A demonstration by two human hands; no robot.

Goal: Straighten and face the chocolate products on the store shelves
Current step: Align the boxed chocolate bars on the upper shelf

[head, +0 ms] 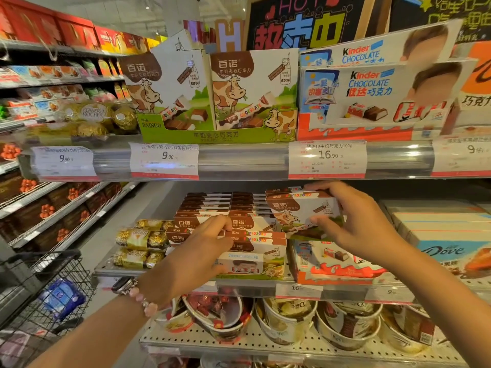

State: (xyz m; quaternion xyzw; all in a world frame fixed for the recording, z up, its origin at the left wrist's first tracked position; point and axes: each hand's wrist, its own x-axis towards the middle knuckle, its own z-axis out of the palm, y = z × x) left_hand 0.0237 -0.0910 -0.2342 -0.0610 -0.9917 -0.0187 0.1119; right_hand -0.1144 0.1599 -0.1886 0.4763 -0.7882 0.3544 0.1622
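Observation:
On the middle shelf (239,284) lie stacks of brown-and-white cow-print chocolate boxes (207,208). My right hand (353,221) grips one such box (297,213), tilted up with its cow face toward me, above the red-and-white Kinder boxes (334,264). My left hand (204,251) rests on the front stack, fingers pinching the edge of a flat cow box (255,239). A watch and a pink bead bracelet sit on my left wrist.
The upper shelf holds cow-print display cartons (212,94) and Kinder cartons (372,94) behind price tags. Gold Ferrero packs (138,243) lie left, Dove boxes (446,243) right. Chocolate tubs (287,322) fill the shelf below. A wire cart (45,296) stands at lower left.

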